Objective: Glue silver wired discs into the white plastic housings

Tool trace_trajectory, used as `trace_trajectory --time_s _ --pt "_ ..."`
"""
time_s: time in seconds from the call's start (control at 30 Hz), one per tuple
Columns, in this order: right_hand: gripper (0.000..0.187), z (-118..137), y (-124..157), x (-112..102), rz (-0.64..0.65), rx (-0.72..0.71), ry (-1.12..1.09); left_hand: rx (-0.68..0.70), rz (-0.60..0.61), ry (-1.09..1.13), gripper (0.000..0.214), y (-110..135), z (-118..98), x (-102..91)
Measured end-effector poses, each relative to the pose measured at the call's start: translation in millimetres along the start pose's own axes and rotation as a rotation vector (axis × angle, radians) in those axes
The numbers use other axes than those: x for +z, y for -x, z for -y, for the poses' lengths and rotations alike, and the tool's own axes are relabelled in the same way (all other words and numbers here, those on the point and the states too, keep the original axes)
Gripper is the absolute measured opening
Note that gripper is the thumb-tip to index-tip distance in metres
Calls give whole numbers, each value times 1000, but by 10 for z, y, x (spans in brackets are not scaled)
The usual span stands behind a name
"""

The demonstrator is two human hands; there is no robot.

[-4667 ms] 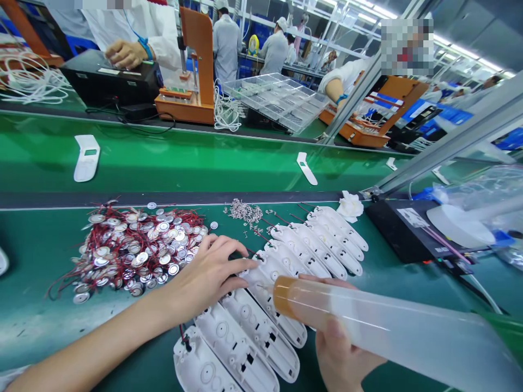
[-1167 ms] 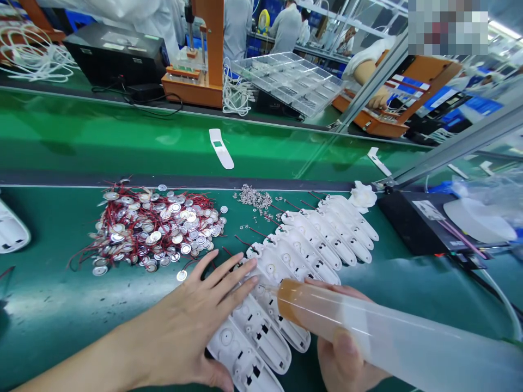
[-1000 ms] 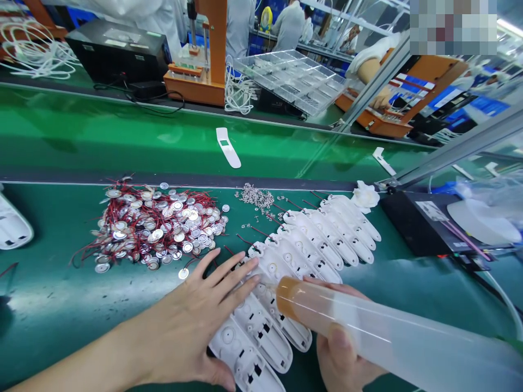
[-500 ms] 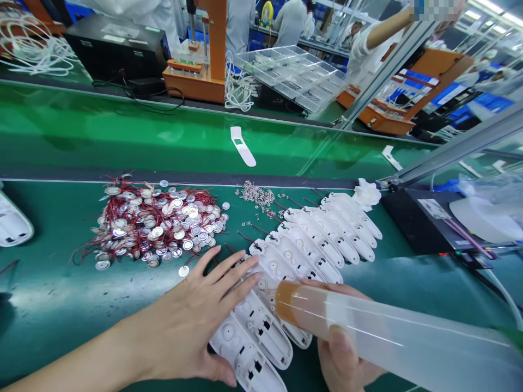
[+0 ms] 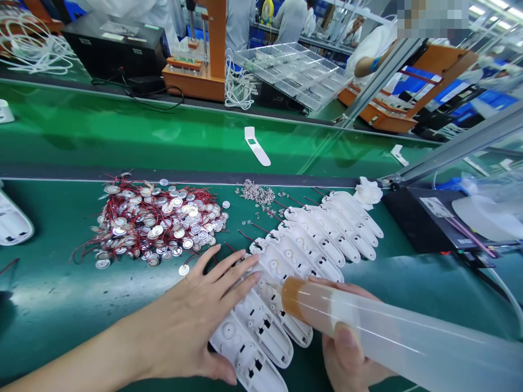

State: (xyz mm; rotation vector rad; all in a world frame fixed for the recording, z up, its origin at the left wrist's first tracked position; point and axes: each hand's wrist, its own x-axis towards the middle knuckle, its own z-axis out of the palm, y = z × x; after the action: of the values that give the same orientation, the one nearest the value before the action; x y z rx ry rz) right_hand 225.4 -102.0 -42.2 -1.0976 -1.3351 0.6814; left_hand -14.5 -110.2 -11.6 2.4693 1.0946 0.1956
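My left hand (image 5: 200, 310) lies with fingers spread over the near end of a slanting row of white plastic housings (image 5: 267, 332), its fingertips touching them. In my right hand (image 5: 351, 348) is a large translucent dispensing syringe (image 5: 392, 332) with an amber-brown front end. Its thin tip points at one of the housings just right of my left fingertips. Round seats and small slots show inside the nearer shells, and red wires stick out at the upper ends of several. A single piezo disc (image 5: 183, 270) lies beside my left index finger.
A heap of piezo discs with red wires (image 5: 157, 223) lies left of the row. Small clear parts (image 5: 256, 193) are piled behind it. A black box (image 5: 429, 218) stands at right. White parts (image 5: 257, 147) lie on the green conveyor belt (image 5: 183, 141); people stand beyond.
The syringe in my right hand has shifted slightly right. White pieces on the belt have moved right, and another shows at the left edge. My left hand stays in place.
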Motion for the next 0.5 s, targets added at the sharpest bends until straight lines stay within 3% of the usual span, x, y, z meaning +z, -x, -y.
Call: trace_trajectory --time_s 0.5 --pt "39 -30 -14 28 48 -67 -57 -4 4 -60 98 -2 -3 6"
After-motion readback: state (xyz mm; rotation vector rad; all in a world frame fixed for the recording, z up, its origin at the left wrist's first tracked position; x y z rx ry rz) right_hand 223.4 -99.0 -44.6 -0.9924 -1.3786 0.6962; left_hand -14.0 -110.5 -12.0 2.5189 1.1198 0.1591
